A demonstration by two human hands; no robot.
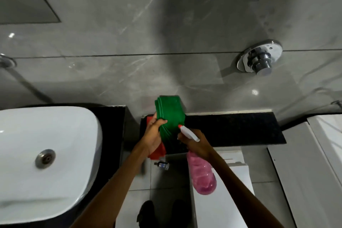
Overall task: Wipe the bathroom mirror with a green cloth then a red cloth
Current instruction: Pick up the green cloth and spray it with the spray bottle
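The green cloth (pixel 169 116) is looking soft and matt. The spray bottle (pixel 201 174) is showing clear pink plastic. The wall tiles (pixel 129 24) are shining glossy grey, the sink (pixel 55 135) smooth white, the wall valve (pixel 260 59) polished metal.

A black stone ledge (pixel 240 127) carries a red cloth (pixel 157 151); a white basin (pixel 61 144) sits on the black counter (pixel 112 127).

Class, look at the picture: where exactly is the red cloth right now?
In the head view, the red cloth lies low at centre on the dark ledge, mostly hidden under the left hand and the green cloth, right of the white sink.
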